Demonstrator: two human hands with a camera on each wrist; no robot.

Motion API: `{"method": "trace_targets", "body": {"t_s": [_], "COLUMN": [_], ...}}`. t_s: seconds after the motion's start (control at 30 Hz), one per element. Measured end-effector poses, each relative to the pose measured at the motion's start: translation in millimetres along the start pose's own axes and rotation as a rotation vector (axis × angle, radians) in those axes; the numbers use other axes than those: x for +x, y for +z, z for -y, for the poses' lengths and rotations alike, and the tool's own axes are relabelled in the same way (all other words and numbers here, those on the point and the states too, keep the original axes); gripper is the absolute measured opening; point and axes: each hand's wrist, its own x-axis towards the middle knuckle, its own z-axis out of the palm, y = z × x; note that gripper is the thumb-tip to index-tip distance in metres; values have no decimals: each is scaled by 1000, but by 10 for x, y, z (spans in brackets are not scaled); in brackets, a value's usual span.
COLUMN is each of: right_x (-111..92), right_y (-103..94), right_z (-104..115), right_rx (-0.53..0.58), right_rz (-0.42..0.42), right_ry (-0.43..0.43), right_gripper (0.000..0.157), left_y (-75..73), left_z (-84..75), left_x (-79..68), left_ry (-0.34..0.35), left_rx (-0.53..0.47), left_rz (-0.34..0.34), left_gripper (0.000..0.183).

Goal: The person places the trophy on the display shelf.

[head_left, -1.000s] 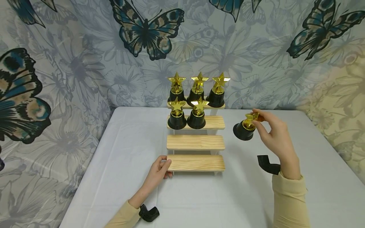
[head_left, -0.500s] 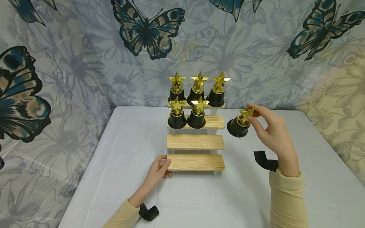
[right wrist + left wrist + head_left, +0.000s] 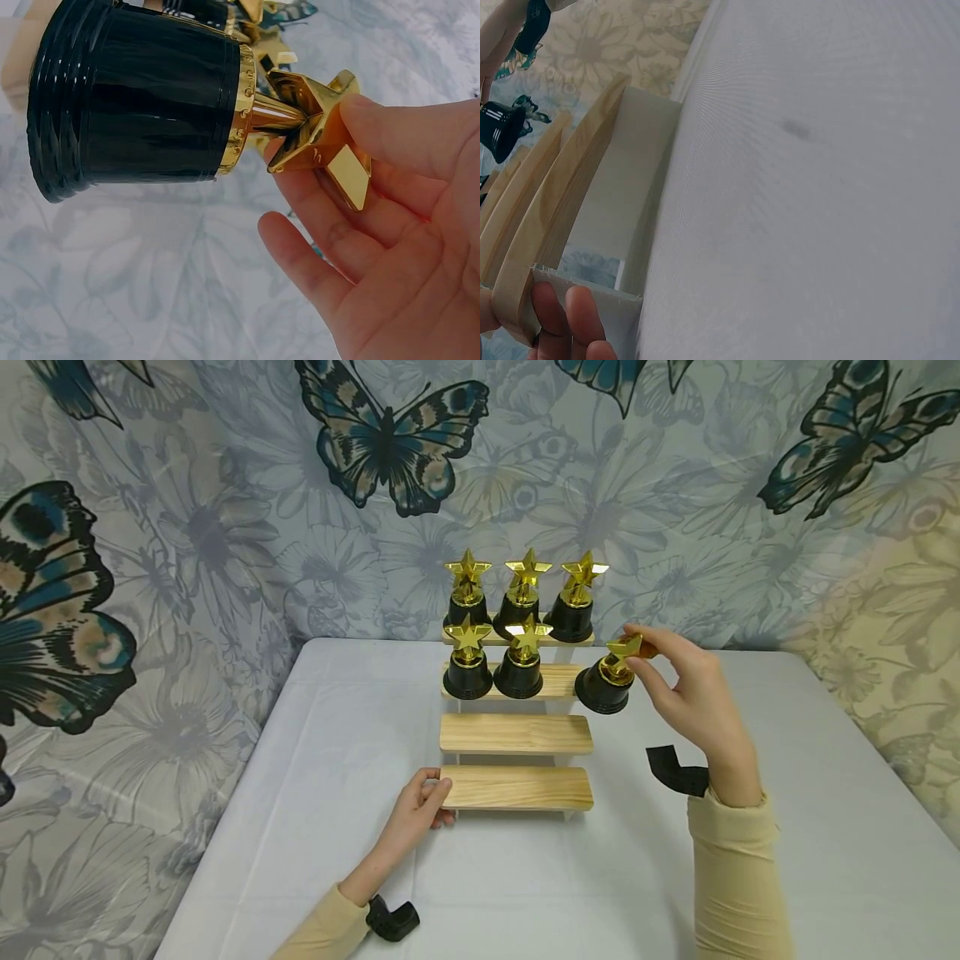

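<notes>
My right hand point(image 3: 693, 697) pinches a small star trophy point(image 3: 157, 97) by its gold star, between thumb and fingers. The trophy's black base tilts down to the left, beside the right end of the second shelf from the back point(image 3: 558, 682). With thumb on top and fingers beneath, my left hand point(image 3: 415, 806) grips the left end of the lowest wooden shelf point(image 3: 517, 789). In the left wrist view, the fingertips point(image 3: 585, 311) lie against the stand's clear support under that shelf.
Three trophies line the top shelf, among them a right-hand one point(image 3: 573, 606). Two more stand on the shelf below, including a left one point(image 3: 467, 668). The third shelf point(image 3: 517, 734) lies bare. A white cloth point(image 3: 300, 735) covers the table; butterfly-print fabric point(image 3: 240, 527) hangs behind.
My right hand has carried the trophy left and slightly up, from out over the cloth to the end of the second shelf. My left hand keeps its grip on the lowest shelf.
</notes>
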Motion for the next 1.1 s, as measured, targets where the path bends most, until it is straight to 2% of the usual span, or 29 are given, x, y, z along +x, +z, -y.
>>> {"method": "trace_targets", "body": {"t_s": [0.43, 0.67, 0.93, 1.1], "right_x": [148, 193, 226, 245], "right_y": [170, 250, 313, 348], "right_z": [-41, -84, -118, -143], "right_rx": [64, 61, 82, 89], "right_rz": [24, 39, 75, 89], "right_ry": [-18, -26, 25, 25], "right_gripper": [42, 39, 37, 36], "left_y": [1, 2, 0, -1], "left_z": [-10, -6, -5, -5], "left_x": [8, 10, 4, 1], "left_ry": [-6, -4, -5, -6], "left_rx": [0, 5, 9, 8], "left_rz": [-10, -11, -8, -6], "left_gripper": [28, 28, 30, 30]}}
